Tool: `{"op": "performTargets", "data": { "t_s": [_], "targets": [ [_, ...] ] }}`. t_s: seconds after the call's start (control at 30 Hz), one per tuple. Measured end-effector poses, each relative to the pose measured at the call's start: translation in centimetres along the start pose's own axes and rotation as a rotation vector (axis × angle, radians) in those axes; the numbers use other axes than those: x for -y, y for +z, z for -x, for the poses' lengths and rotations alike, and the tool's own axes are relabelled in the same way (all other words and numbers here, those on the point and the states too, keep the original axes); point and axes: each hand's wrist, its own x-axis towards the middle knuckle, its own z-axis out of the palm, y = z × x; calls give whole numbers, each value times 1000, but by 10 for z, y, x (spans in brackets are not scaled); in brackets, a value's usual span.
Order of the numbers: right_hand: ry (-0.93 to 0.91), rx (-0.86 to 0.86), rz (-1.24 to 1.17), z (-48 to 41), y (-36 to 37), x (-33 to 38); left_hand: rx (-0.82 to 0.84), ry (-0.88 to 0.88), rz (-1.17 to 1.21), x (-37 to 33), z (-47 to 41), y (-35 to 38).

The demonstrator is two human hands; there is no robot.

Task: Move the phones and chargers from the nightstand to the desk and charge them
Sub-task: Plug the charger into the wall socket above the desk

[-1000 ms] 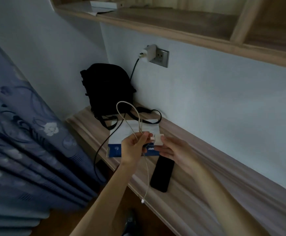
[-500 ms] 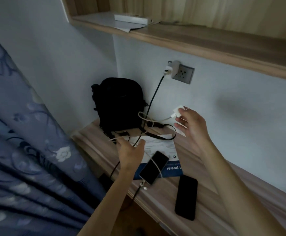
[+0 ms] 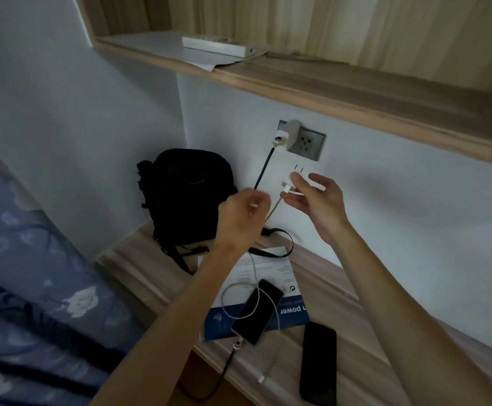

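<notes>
My right hand (image 3: 316, 205) holds a white charger plug (image 3: 297, 183) with its two prongs up, just below the grey wall socket (image 3: 309, 143). My left hand (image 3: 243, 221) grips that charger's white cable (image 3: 255, 291), which loops down over a phone (image 3: 258, 310) lying on a blue and white leaflet (image 3: 268, 268) on the wooden desk (image 3: 353, 326). The cable's loose end (image 3: 261, 378) hangs at the desk's front edge. That phone has a black cable (image 3: 224, 367) plugged in, leading to a white charger (image 3: 290, 131) in the socket. A second black phone (image 3: 318, 364) lies to the right.
A black backpack (image 3: 186, 197) stands at the desk's left end against the wall, its strap across the leaflet. A wooden shelf (image 3: 326, 86) runs above the socket, with a white power strip (image 3: 218, 46) on paper. A blue flowered curtain (image 3: 34, 288) hangs on the left.
My right hand has lifted the white plug from over the desk up to just under the socket. My left hand rose along the cable. The view tilted upward.
</notes>
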Motion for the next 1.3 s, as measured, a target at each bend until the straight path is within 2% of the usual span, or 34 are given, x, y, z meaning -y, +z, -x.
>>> {"op": "performTargets", "data": {
  "t_s": [0.07, 0.2, 0.33, 0.43, 0.87, 1.07, 1.3],
  "targets": [
    [-38, -53, 15, -10, 3, 1, -37, 88, 25, -11, -23, 12],
    [-132, -54, 74, -32, 1, 2, 54, 149, 86, -17, -57, 37],
    [-199, 10, 108, -53, -4, 1, 94, 67, 184, -17, -79, 57],
    [-232, -39, 140, -66, -7, -4, 94, 41, 218, -17, -87, 70],
    [-223, -216, 131, -108, -7, -21, 148, 74, 117, -14, -107, 88],
    [-185, -186, 55, -114, -3, -27, 92, 69, 40, -16, -117, 88],
    [-287, -219, 192, -117, -11, -27, 80, 26, 30, -18, -121, 90]
  ]
}}
